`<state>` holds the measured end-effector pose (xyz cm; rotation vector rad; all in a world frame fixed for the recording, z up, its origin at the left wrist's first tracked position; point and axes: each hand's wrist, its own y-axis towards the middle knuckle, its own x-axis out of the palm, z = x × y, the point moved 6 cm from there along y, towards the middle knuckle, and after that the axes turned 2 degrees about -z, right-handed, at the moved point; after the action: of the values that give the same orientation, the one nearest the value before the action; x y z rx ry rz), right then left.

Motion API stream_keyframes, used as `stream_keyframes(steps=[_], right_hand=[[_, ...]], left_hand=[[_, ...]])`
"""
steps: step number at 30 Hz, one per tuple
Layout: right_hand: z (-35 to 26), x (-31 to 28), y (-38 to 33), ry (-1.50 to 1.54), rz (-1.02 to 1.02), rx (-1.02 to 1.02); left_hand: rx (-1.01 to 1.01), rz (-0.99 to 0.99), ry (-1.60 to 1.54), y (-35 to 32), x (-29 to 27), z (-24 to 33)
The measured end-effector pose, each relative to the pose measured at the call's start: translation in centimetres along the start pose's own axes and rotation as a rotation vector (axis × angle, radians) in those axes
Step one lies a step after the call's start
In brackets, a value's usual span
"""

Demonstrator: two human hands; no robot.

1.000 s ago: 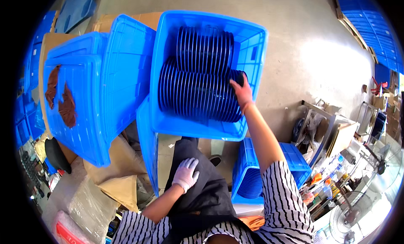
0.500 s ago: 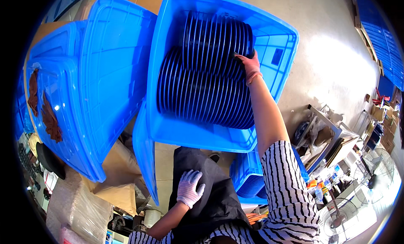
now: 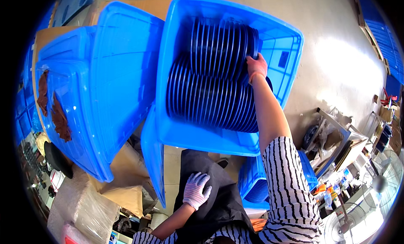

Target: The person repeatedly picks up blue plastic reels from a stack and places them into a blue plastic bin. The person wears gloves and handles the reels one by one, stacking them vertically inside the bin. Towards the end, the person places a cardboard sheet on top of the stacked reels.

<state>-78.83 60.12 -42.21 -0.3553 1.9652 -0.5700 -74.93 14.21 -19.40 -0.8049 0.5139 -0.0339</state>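
Observation:
My right hand (image 3: 257, 66), in a pinkish glove, reaches into a large blue plastic tub (image 3: 210, 142). Its fingers are closed at the edge of a black round disc at the right end of the upper row (image 3: 219, 48); the fingertips are partly hidden. Many such thin, plate-like discs with pale shiny rims stand on edge there. A second row (image 3: 210, 99) stands nearer to me, partly under my right forearm. My left hand (image 3: 196, 190), in a striped white glove, lies on my black apron (image 3: 219, 193) with its fingers stretched out, holding nothing.
Large blue lids (image 3: 126, 76) lean left of the tub, with brown gloves (image 3: 59, 118) on one. A blue crate (image 3: 252, 179) with more discs stands below the tub. Wrapped bundles (image 3: 92, 210) lie lower left; fans (image 3: 381, 183) and a metal-framed rack (image 3: 332, 147) stand right.
The view has shifted slightly, moving the scene to the right and down. Discs near my right hand now sit bunched and tilted, less evenly spaced. My left hand stays on the apron.

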Motion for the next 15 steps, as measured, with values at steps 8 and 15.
stream_keyframes(steps=[8,15], right_hand=[[-3.7,-13.1,-12.1,0.632,-0.094,-0.012],[4.3,-32.7,-26.1,0.874,-0.109,-0.403]], left_hand=[[0.007,0.031,0.088,-1.1,-0.1,0.6],[0.067,0.007,0.082,-2.6,-0.1,1.3]])
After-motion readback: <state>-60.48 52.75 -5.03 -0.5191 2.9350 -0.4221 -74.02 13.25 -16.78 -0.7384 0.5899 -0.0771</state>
